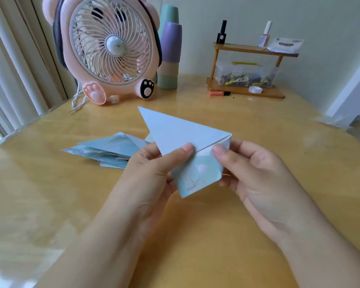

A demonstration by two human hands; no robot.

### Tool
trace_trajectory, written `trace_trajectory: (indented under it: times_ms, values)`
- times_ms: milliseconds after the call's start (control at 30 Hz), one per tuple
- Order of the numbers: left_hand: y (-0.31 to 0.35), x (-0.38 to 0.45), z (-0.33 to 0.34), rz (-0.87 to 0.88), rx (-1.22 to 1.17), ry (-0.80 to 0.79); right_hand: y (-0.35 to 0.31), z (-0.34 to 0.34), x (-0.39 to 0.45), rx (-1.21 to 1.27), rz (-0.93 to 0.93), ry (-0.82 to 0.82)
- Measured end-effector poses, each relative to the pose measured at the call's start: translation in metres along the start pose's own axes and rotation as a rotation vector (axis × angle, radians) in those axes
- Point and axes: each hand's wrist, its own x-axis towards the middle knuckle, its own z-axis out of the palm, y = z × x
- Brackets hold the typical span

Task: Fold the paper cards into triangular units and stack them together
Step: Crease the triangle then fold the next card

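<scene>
A pale blue paper card (pixel 181 134) is held above the wooden table (pixel 50 194), partly folded, with a plain triangular flap pointing up and left and a printed flap hanging below. My left hand (pixel 154 169) pinches it at the fold with the thumb on top. My right hand (pixel 254 169) pinches the card's right side, thumb on the printed flap. A pile of folded blue triangular units (pixel 108 150) lies on the table behind my left hand.
A pink bear-shaped fan (pixel 110 48) stands at the back left, with stacked pastel cups (pixel 169 53) beside it. A small wooden shelf (pixel 247 88) with bottles and a plastic box stands at the back right. An orange marker (pixel 218 93) lies near it.
</scene>
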Motion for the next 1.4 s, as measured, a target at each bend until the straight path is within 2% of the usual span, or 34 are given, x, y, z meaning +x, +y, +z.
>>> trace_trajectory:
  times_ms: [133,300,433,733,1067,1400]
  values:
    - [0.001,-0.002,0.001,-0.023,-0.026,0.002,-0.001,-0.005,-0.002,0.039,0.055,-0.041]
    - [0.0,-0.004,0.004,-0.046,-0.056,-0.054,0.0,-0.003,-0.003,-0.037,0.047,0.01]
    - [-0.003,-0.005,0.002,-0.017,-0.04,-0.104,0.002,0.001,-0.003,-0.043,0.034,0.02]
    - [-0.005,-0.004,0.004,0.056,-0.016,-0.087,0.0,0.006,-0.006,-0.079,-0.023,0.043]
    - [-0.004,-0.007,0.004,0.05,0.031,-0.11,-0.003,-0.003,-0.005,-0.015,-0.017,0.093]
    - [-0.005,-0.009,0.004,0.06,0.06,-0.126,-0.001,-0.004,-0.004,0.21,0.061,0.048]
